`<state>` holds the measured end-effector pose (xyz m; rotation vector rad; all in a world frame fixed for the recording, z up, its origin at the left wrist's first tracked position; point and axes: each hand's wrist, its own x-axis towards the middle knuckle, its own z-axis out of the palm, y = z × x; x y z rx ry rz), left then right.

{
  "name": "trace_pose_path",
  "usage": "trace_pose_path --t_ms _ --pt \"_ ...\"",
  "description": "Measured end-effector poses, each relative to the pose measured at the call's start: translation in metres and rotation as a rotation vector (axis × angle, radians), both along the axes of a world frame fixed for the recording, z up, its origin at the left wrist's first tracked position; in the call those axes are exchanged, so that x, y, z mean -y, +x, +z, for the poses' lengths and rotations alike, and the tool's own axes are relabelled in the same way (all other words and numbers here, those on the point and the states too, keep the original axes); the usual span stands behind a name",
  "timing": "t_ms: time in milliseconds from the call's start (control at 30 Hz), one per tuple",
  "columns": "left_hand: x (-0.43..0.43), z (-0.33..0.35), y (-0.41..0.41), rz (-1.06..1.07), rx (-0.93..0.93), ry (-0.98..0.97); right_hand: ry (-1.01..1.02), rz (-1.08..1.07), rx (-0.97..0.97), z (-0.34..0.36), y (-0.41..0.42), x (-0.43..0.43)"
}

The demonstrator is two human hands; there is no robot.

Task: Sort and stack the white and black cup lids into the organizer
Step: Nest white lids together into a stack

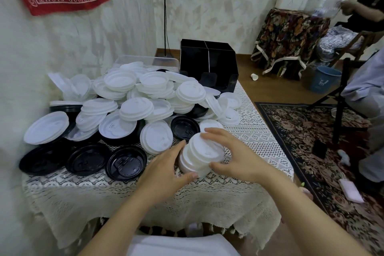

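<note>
Gripping from two sides one short stack (202, 155) of white lids: left hand (166, 164) curled round its left side, right hand (230, 154) curled over its top and right side. Tilted, sitting on the lace cloth (249, 131) near the front. Just behind, a loose pile (135, 108) of white lids. Left of the hands, black lids (124, 162) lying flat. At the far edge, well apart, the organizer (207, 64), beside a clear box (145, 60).

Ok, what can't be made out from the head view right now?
Head view:
Organizer interior: dark, hidden by its own walls.
Lid count in the white lid stack: left hand and right hand cover its sides.
Black lids under the white pile: buried.
Clear tub contents: pile blocks them.
</note>
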<state>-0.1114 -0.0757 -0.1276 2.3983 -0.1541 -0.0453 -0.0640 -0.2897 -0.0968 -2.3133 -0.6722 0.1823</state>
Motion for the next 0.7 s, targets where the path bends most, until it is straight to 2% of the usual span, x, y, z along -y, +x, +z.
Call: trace_pose_path --t_ms 700 --pt "-0.001 -0.002 0.002 -0.012 -0.005 -0.05 -0.123 0.106 -0.05 -0.011 0.004 -0.016"
